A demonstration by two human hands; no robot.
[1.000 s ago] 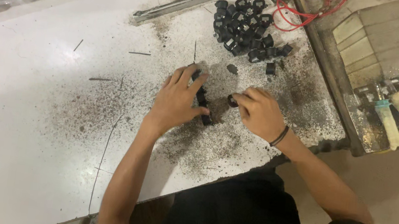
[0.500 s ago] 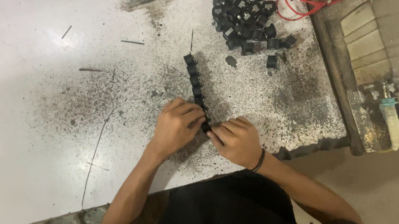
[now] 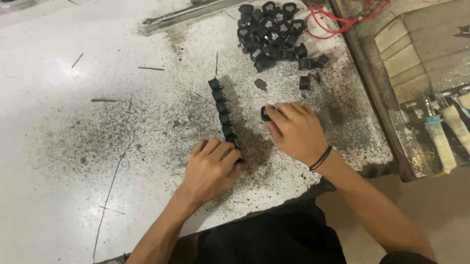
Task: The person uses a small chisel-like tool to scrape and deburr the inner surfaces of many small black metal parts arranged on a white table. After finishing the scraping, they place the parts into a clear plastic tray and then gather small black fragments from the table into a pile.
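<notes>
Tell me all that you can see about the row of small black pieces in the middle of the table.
The row of black pieces is a short chain of small, blocky parts, dark and matte, probably plastic, lined end to end. It lies flat on the white table, in a patch of dark dust, and runs diagonally from its free upper end toward the person. The left hand rests its fingertips on the near end. The right hand is apart from the row and pinches a single black piece.
</notes>
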